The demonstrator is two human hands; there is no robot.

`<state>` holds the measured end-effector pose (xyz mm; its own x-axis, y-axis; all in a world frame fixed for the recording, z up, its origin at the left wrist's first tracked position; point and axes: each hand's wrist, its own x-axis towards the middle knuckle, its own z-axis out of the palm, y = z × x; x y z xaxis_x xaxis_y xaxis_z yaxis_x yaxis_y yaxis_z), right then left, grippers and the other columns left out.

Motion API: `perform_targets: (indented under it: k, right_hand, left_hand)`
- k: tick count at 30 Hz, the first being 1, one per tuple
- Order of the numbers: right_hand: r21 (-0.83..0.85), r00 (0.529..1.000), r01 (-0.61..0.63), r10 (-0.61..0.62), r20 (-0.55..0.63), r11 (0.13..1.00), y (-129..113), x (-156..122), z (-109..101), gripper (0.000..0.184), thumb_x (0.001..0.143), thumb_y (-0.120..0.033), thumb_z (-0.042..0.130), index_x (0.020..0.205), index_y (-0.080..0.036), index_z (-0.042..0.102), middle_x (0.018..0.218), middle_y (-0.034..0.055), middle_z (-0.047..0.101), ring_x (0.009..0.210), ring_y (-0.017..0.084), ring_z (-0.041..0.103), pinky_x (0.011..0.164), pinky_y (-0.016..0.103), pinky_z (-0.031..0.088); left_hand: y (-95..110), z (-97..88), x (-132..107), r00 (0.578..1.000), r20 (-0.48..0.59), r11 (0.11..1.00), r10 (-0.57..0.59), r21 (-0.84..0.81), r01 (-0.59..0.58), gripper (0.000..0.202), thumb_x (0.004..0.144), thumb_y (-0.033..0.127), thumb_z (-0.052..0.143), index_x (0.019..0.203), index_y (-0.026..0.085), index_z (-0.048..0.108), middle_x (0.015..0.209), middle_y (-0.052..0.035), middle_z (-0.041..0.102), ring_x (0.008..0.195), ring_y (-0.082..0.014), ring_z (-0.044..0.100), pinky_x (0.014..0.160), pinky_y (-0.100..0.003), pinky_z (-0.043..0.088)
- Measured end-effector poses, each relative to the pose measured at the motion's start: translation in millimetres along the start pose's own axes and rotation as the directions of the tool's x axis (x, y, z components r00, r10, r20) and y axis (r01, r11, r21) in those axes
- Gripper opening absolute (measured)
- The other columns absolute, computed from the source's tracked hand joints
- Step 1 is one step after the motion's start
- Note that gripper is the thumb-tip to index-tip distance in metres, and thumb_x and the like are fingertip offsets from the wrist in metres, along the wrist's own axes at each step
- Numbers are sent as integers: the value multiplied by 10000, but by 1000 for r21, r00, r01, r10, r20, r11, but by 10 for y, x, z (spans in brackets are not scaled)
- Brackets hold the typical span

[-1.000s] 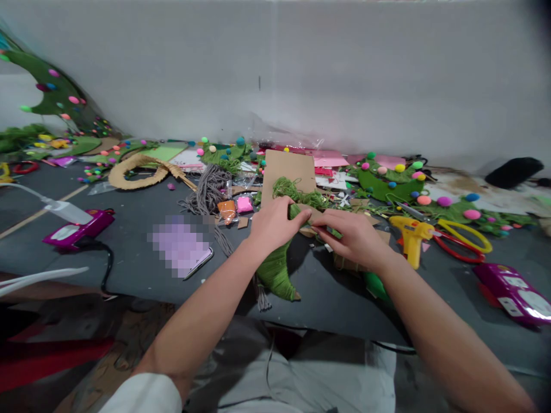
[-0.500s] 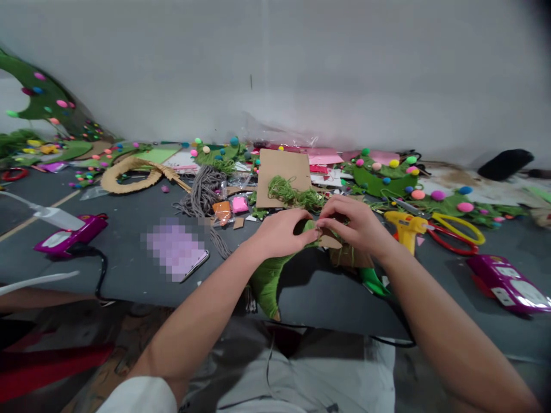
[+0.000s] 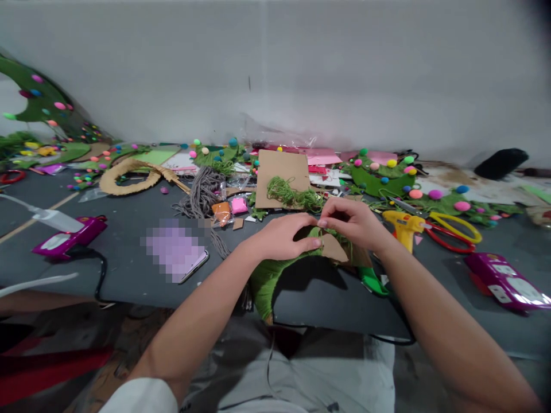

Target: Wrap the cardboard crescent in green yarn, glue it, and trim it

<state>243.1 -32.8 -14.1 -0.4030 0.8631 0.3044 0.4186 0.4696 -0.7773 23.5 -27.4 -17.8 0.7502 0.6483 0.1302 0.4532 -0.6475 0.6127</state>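
A cardboard crescent wrapped in green yarn [image 3: 264, 284] arches over the table's front edge, its right end still bare brown cardboard [image 3: 334, 249]. My left hand [image 3: 279, 237] is closed on it, thumb on the near face and fingers over the far edge. At the crescent's upper edge, where wrapping meets bare card, my right hand [image 3: 356, 222] pinches with thumb and forefinger touching. Green yarn runs around and below that hand; the strand between the fingertips is too fine to see clearly. Loose green yarn [image 3: 282, 190] lies on a cardboard sheet [image 3: 282, 163] just beyond.
A yellow glue gun [image 3: 403, 226], red-and-yellow-handled scissors [image 3: 456, 225] and a purple power strip [image 3: 505, 281] lie to the right. Leftward are a blurred phone [image 3: 176, 252], grey yarn [image 3: 204, 192], a straw-coloured ring [image 3: 112, 179] and another purple power strip [image 3: 71, 238]. Pom-pom-covered green crescents [image 3: 383, 182] line the back.
My right hand has moved from the crescent's near face to its upper edge. My left thumb has shifted slightly, and more of the bare cardboard end shows now.
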Motion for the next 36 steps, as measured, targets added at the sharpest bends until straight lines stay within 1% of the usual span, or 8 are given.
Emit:
perform_targets:
  k: [8,14,19,23,26,30,32,36]
  right_hand:
    - [41,999,-34,33,21,999,8,-5,-8,265,853,-434,687,769,-186,642,722,17,610,640,131,497,574,264,379]
    - [43,1000,-26,26,9,999,5,3,22,270,856,-440,684,770,-187,642,735,19,618,659,138,519,593,268,392]
    - [27,996,-25,28,-81,999,66,24,59,300,850,-451,688,746,-182,605,679,-8,543,619,120,444,570,261,346]
    - [167,990,-49,70,-125,985,75,45,158,329,874,-471,636,725,-184,573,656,-16,518,607,116,437,570,254,360]
    - [204,988,-47,75,-134,978,79,45,230,261,846,-415,651,741,-185,588,668,-13,556,605,122,468,561,248,382]
    - [30,993,2,2,-122,1000,91,20,268,143,875,-297,593,825,-180,658,750,9,639,658,148,543,609,262,427]
    - [-55,997,33,-36,-61,998,70,0,266,166,912,-276,549,883,-186,687,800,21,683,702,165,595,656,276,454]
    - [-233,983,158,-130,131,959,-33,-45,234,194,951,-288,538,1004,-206,706,930,43,732,805,179,654,741,282,465]
  left_hand:
    - [-14,-28,-16,997,21,996,71,-61,-70,398,914,480,541,1205,211,579,1232,-95,646,1109,-255,608,919,-362,469]
    - [3,-22,-15,999,-5,997,44,-61,-44,442,883,530,572,1176,200,597,1178,-111,662,1048,-272,630,892,-391,486]
    - [23,-20,-44,991,-126,959,-38,-283,1,737,821,497,679,1441,261,356,1377,-128,544,1245,-276,555,1018,-411,457]
    - [28,-37,-48,977,-204,909,-58,-415,-33,762,833,444,683,1462,247,300,1164,-96,616,1067,-227,622,946,-380,494]
    - [-12,-64,-23,953,-288,900,-94,-434,-42,627,851,420,662,1397,237,413,1065,-63,637,930,-195,631,851,-348,514]
    - [-105,-86,27,894,-423,925,-146,-379,-28,348,849,396,656,1128,190,620,1098,-62,678,997,-199,634,903,-343,499]
    - [-143,-85,43,864,-461,940,-201,-340,37,320,841,400,658,1076,183,639,1088,-60,696,1004,-205,641,916,-354,498]
    - [-180,-80,44,795,-502,940,-341,-191,283,373,832,448,640,1113,203,649,1146,-71,697,1062,-267,634,924,-431,496]
